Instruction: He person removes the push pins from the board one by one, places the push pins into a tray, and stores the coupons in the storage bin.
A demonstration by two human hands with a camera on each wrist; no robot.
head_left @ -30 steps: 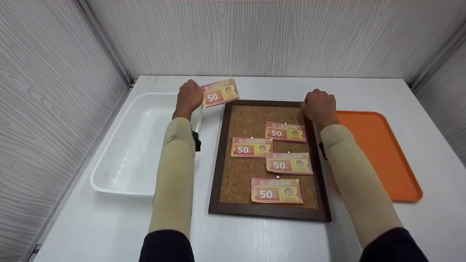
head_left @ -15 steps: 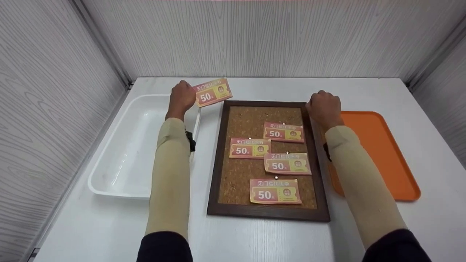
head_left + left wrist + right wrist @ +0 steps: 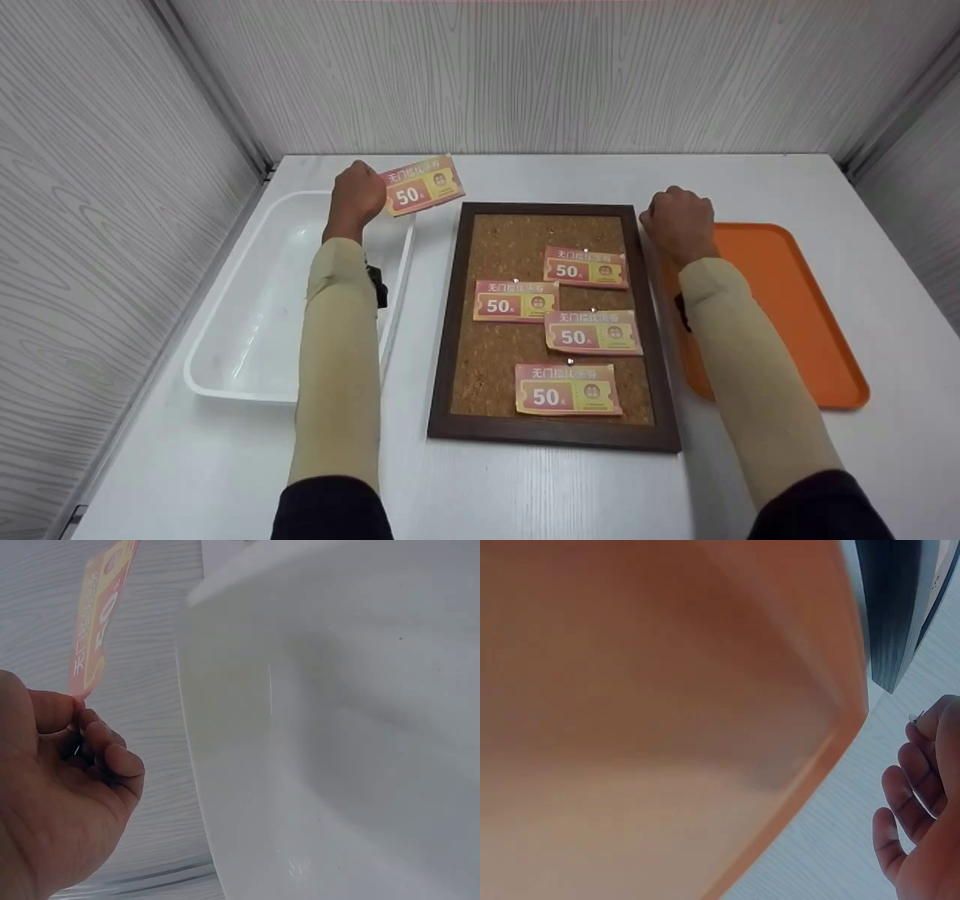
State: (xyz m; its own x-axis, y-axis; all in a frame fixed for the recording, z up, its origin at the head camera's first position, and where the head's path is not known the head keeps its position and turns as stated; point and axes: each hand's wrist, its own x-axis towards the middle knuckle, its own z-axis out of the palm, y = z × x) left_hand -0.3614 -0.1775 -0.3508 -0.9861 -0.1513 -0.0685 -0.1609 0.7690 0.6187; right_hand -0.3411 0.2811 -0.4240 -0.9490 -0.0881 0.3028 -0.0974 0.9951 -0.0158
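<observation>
My left hand (image 3: 358, 196) pinches one end of a pink and yellow coupon (image 3: 424, 186), raised over the far right corner of the white basin (image 3: 202, 360). In the left wrist view, thumb and fingertips meet on the edge of that coupon (image 3: 97, 619). My right hand (image 3: 680, 221) is between the cork board's (image 3: 495, 375) far right corner and the orange tray (image 3: 787, 322). The right wrist view shows its thumb and forefinger pinching a small metal pushpin (image 3: 914, 718); the other fingers are curled. Several coupons, such as the nearest one (image 3: 568, 390), are pinned on the board.
A dark wooden frame (image 3: 555, 433) borders the cork board, which lies flat on the white table (image 3: 510, 495). Pale wood-grain panels (image 3: 525, 82) enclose the table at the back and both sides. The basin stands left of the board, the tray right.
My left hand has moved left with the coupon, away from the board and over the basin's corner. My right hand has shifted slightly right, off the board's far right corner.
</observation>
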